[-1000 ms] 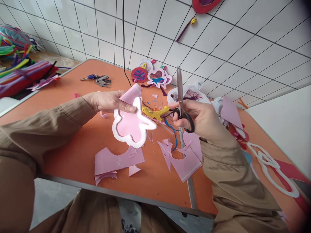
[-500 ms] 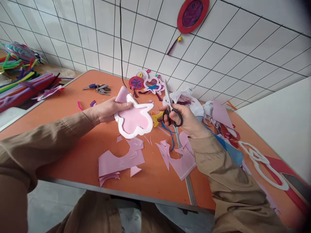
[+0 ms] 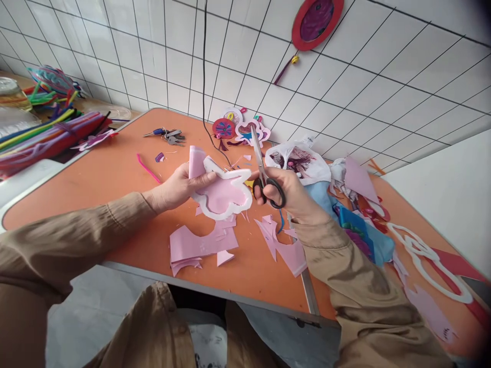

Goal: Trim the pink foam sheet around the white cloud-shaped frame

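My left hand (image 3: 174,189) pinches a flower-like foam cutout (image 3: 226,197) with a raised white border around pink sheet. A pink flap (image 3: 196,162) of the sheet sticks up past my fingers at its upper left. My right hand (image 3: 293,189) holds black-handled scissors (image 3: 261,163), their blades pointing up and away from me, just right of the cutout. The blades look closed and are apart from the foam. Below the hands lie pink foam offcuts (image 3: 203,248), with another scrap (image 3: 289,253) partly under my right sleeve. Something yellow (image 3: 249,185) is mostly hidden behind the cutout.
On the orange table (image 3: 130,240) lie keys (image 3: 172,135), a pink pipe cleaner (image 3: 149,168) and finished ornaments (image 3: 224,129) against the tiled wall. A white plastic bag (image 3: 314,163) and coloured scraps crowd the right. Bundled pipe cleaners (image 3: 57,135) sit at far left.
The view has shifted, so the table things appear further right. The cutout and my left hand have come nearer the scissors, and the cutout is tilted flatter. Both hands keep their hold.
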`<state>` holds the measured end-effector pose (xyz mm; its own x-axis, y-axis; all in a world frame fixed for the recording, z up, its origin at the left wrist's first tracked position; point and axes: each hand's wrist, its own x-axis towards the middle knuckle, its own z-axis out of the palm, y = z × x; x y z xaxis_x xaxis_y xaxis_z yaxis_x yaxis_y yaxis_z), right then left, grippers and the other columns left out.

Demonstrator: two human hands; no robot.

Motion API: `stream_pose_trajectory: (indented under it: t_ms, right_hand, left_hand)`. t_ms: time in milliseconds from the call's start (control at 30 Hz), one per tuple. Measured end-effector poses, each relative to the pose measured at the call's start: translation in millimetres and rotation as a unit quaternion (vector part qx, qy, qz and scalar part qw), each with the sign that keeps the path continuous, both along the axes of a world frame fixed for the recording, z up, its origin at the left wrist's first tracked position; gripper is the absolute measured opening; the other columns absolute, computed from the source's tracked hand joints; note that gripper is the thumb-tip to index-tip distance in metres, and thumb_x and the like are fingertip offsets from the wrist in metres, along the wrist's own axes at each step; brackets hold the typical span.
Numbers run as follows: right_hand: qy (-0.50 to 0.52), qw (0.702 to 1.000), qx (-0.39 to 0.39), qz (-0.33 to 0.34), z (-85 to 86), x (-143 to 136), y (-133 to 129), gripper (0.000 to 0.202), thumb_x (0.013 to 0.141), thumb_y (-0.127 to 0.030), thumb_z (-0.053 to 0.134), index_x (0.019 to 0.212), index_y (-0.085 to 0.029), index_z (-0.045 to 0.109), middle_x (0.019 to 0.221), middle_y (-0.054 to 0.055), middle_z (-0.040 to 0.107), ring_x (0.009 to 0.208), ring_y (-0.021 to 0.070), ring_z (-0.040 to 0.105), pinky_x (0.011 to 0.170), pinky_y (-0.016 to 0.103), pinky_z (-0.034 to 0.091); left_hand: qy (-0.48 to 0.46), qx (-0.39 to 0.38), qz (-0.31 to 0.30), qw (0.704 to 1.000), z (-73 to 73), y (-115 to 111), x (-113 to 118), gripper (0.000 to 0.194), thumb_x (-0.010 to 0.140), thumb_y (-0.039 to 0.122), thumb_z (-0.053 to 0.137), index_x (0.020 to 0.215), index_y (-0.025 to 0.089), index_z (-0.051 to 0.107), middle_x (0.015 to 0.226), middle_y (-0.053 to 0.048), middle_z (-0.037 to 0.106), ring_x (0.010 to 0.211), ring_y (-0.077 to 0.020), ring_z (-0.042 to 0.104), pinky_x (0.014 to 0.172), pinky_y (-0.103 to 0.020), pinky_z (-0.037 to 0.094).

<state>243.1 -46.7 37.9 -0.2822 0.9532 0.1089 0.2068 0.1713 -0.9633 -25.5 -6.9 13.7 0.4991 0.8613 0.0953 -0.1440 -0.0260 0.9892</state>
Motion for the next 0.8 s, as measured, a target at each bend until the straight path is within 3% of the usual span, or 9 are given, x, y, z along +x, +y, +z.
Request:
stream_pose_trajectory:
  t_ms: [100,200,333,533,667,800]
  right_hand:
    - [-0.015,0.999,0.028,0.028,6.8,9.8,-3.6,0.057,0.067,-0.065,0.097,0.095,-0.02,0.076,0.071,-0.002,0.063,0.054,0.0115,0.06,0.056,0.028,0.052]
    - [-0.035,0.998,0.043,0.007,15.9,12.6,-8.1,0.057,0.073,-0.065,0.093,0.107,-0.022,0.079,0.074,-0.002,0.063,0.057,0.0127,0.061,0.057,0.029,0.052]
    - [-0.062,0.997,0.04,-0.002,23.3,2.3,-15.4,0.058,0.076,-0.048,0.093,0.126,-0.023,0.076,0.073,-0.004,0.058,0.056,0.012,0.056,0.051,0.027,0.045]
    - [-0.105,0.994,0.021,0.036,29.2,-3.5,-26.4,0.043,0.077,-0.034,0.08,0.118,-0.02,0.077,0.068,-0.007,0.053,0.053,0.0099,0.052,0.049,0.026,0.047]
    - [-0.118,0.993,-0.005,0.016,33.5,-3.0,-32.6,0.026,0.078,-0.032,0.074,0.101,-0.021,0.076,0.059,-0.007,0.053,0.046,0.0119,0.055,0.045,0.027,0.047]
    - [-0.129,0.99,0.056,-0.013,34.4,-13.6,-36.2,0.005,0.078,-0.026,0.07,0.082,-0.024,0.069,0.058,-0.004,0.057,0.048,0.0124,0.055,0.047,0.028,0.044]
  left_hand:
    - [0.031,0.053,-0.025,0.998,-2.5,4.7,-5.6,0.061,0.074,0.072,0.091,0.091,0.015,0.073,0.081,-0.003,0.069,0.071,-0.0156,0.064,0.057,-0.022,0.052]
    - [0.059,0.117,-0.043,0.99,-9.0,10.0,-8.0,0.063,0.078,0.076,0.085,0.096,0.016,0.075,0.085,-0.004,0.07,0.075,-0.0168,0.064,0.06,-0.024,0.052]
    - [0.067,0.156,-0.071,0.983,-8.0,6.0,-8.1,0.057,0.083,0.072,0.084,0.091,0.016,0.073,0.083,-0.003,0.066,0.079,-0.0173,0.064,0.065,-0.024,0.054]
    - [0.073,0.135,-0.064,0.986,8.1,-9.4,-7.7,0.054,0.074,0.063,0.095,0.083,0.018,0.067,0.079,-0.001,0.06,0.08,-0.0182,0.064,0.063,-0.024,0.055]
    - [0.07,0.097,-0.105,0.987,11.1,-13.2,-8.7,0.052,0.074,0.062,0.095,0.085,0.017,0.07,0.078,-0.002,0.064,0.071,-0.0155,0.063,0.058,-0.022,0.054]
    - [0.084,0.057,-0.148,0.984,10.3,-15.1,-9.2,0.052,0.074,0.063,0.094,0.087,0.017,0.073,0.079,-0.004,0.068,0.071,-0.0165,0.065,0.057,-0.022,0.054]
